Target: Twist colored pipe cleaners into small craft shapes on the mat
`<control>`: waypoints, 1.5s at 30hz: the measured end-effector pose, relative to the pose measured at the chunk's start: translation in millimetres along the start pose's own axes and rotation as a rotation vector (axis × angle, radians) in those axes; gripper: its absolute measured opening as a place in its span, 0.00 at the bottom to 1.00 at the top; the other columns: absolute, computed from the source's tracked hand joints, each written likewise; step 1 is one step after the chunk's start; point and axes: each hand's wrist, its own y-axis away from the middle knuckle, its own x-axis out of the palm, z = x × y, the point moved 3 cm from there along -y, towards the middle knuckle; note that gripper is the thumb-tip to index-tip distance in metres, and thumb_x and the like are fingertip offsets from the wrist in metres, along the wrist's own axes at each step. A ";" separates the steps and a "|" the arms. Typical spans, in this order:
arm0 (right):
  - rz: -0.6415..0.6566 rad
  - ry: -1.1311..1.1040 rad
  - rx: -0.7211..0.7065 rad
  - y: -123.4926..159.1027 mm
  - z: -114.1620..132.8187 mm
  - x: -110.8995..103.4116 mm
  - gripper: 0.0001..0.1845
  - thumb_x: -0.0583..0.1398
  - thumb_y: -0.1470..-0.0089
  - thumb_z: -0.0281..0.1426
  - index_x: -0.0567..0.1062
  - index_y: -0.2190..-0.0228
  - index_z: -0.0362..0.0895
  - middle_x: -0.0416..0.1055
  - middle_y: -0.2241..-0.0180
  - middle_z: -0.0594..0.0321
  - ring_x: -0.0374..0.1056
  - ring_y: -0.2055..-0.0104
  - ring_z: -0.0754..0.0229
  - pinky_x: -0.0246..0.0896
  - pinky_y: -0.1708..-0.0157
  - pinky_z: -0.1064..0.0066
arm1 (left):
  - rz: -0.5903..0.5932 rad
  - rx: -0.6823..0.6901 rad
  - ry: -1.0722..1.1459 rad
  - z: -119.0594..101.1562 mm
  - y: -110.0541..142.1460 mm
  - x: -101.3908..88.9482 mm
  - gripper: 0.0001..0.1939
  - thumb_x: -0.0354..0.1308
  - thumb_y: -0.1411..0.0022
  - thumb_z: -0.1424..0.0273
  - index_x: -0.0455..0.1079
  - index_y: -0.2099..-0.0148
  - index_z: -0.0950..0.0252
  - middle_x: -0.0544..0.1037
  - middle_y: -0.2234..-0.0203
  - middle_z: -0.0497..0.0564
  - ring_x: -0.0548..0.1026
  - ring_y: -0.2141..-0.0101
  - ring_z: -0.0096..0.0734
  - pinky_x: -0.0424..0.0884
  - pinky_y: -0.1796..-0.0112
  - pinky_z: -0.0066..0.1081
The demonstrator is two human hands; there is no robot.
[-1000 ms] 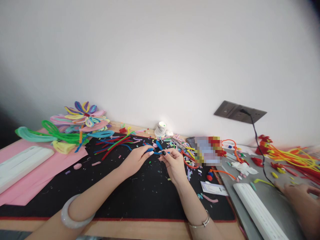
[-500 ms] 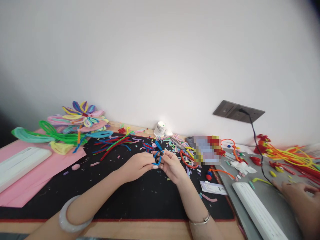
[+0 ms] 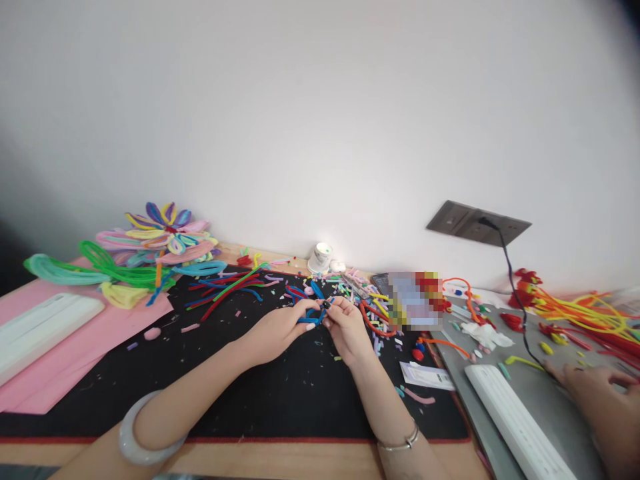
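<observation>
Blue pipe cleaners [image 3: 311,319], bent into loops, are pinched between my two hands above the black mat [image 3: 240,393]. My left hand [image 3: 280,330] closes thumb and fingers on the left side of the blue loops. At the right end, my right hand [image 3: 346,328] grips the blue piece with its fingertips, where a small dark bit shows. Fingers hide part of the piece. Just behind lie more blue and red pipe cleaners [image 3: 296,291]. To the left rests a bundle of red, blue and green pipe cleaners [image 3: 227,293].
Foam scraps [image 3: 350,287] litter the mat around a white cup [image 3: 320,258]. A pipe-cleaner flower [image 3: 170,230] and pink paper [image 3: 120,343] are at left. On the right are a blurred-out phone [image 3: 413,300], a white strip [image 3: 515,420], a black cable [image 3: 517,313] and another person's hand [image 3: 600,393].
My hands have drawn slightly apart. The blue loops between them now lie flatter and lower, more to the left. The other person's hand has barely moved.
</observation>
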 end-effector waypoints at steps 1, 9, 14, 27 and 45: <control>-0.013 -0.004 -0.018 -0.7 -0.3 -1.1 0.10 0.66 0.62 0.25 0.70 0.76 0.42 0.68 0.80 0.69 0.59 0.82 0.71 0.55 0.82 0.79 | -0.006 -0.020 0.008 0.9 -0.3 0.1 0.19 0.43 0.36 0.65 0.52 0.43 0.57 0.73 0.59 0.51 0.72 0.60 0.37 0.64 0.61 0.32; 0.006 0.027 -0.009 2.3 -1.4 1.7 0.13 0.65 0.59 0.26 0.70 0.69 0.43 0.73 0.76 0.66 0.65 0.78 0.69 0.61 0.74 0.77 | 0.025 -0.018 -0.128 7.8 -2.1 4.3 0.13 0.41 0.36 0.63 0.64 0.58 0.63 0.73 0.67 0.53 0.71 0.66 0.38 0.63 0.66 0.31; 0.049 0.046 0.005 4.0 0.4 6.8 0.12 0.65 0.58 0.27 0.74 0.66 0.41 0.74 0.72 0.63 0.66 0.77 0.69 0.63 0.72 0.77 | 0.009 -0.015 -0.044 7.4 -0.7 2.7 0.17 0.36 0.34 0.65 0.62 0.68 0.64 0.68 0.76 0.49 0.67 0.73 0.31 0.60 0.70 0.28; 0.045 0.169 -0.028 5.4 3.9 8.2 0.10 0.65 0.59 0.29 0.78 0.69 0.41 0.72 0.77 0.64 0.65 0.77 0.67 0.64 0.74 0.75 | 0.066 -0.085 0.230 10.4 1.0 7.5 0.19 0.35 0.35 0.60 0.58 0.72 0.64 0.63 0.80 0.45 0.59 0.79 0.26 0.58 0.75 0.27; -0.019 0.286 -0.125 2.3 6.3 2.1 0.07 0.64 0.60 0.28 0.78 0.72 0.43 0.72 0.79 0.66 0.63 0.80 0.67 0.61 0.77 0.74 | 0.122 -0.034 0.103 9.1 1.6 5.2 0.17 0.37 0.36 0.63 0.60 0.73 0.63 0.64 0.80 0.45 0.61 0.78 0.28 0.54 0.75 0.27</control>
